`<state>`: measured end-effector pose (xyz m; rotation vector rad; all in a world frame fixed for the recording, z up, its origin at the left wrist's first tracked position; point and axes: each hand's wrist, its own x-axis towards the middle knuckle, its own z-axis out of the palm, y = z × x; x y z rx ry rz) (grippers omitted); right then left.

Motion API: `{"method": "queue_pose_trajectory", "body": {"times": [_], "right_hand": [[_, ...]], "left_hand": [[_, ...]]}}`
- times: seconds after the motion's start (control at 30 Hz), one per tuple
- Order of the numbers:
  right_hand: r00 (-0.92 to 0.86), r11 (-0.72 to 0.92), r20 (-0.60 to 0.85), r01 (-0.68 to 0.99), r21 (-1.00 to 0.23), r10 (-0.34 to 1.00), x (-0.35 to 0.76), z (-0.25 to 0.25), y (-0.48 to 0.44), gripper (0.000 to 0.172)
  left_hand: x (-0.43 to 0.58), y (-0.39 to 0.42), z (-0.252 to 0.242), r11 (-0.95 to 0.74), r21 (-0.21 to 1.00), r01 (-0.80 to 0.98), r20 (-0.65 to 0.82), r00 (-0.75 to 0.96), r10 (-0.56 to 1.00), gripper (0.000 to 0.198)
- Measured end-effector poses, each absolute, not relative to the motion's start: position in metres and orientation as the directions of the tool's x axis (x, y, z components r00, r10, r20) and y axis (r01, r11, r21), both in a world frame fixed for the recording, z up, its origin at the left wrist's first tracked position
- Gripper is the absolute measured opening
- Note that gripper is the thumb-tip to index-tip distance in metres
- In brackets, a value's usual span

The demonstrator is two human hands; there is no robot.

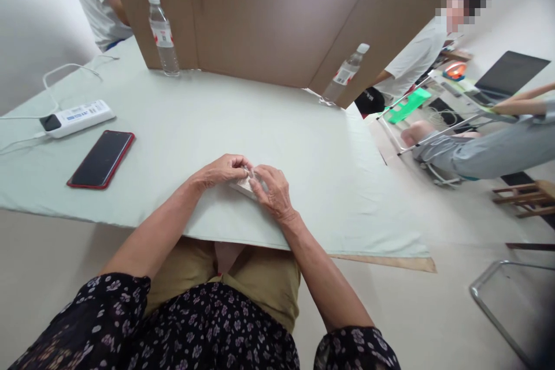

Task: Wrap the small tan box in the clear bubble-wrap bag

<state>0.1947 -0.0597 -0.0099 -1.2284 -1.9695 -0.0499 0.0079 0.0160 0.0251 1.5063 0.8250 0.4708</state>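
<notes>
Near the front edge of the cloth-covered table, a small whitish box-like object lies between my two hands. My left hand reaches in from the left, its thumb and fingers pinched together at the top of the object. From the right, my right hand touches it with bent fingers and thumb. The fingertips of both hands nearly meet over something small and pale, too small to make out. Part of the object is hidden by my fingers.
A phone and a white power strip with cables lie at the left. Bottles stand at the back left and back right before a cardboard panel. Other people are beyond the panel and at the right.
</notes>
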Motion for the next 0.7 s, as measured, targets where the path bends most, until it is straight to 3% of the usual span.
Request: {"method": "queue_pose_trajectory", "body": {"times": [0.13, 0.3, 0.7], "right_hand": [[0.004, 0.420, 0.626, 0.738, -0.528, 0.780, 0.213, -0.009, -0.055, 0.020], [0.149, 0.327, 0.571, 0.691, -0.644, 0.808, 0.227, -0.012, -0.046, 0.014], [0.050, 0.279, 0.344, 0.484, -0.829, 0.937, 0.210, -0.005, -0.053, 0.020]], "left_hand": [[0.009, 0.017, 0.024, 0.059, 0.973, 0.221, -0.193, 0.655, 0.731, 0.033], [0.009, 0.016, 0.027, 0.055, 0.969, 0.243, -0.205, 0.653, 0.729, 0.032], [0.010, 0.014, 0.026, 0.002, 0.968, 0.252, -0.169, 0.646, 0.745, 0.029]]}}
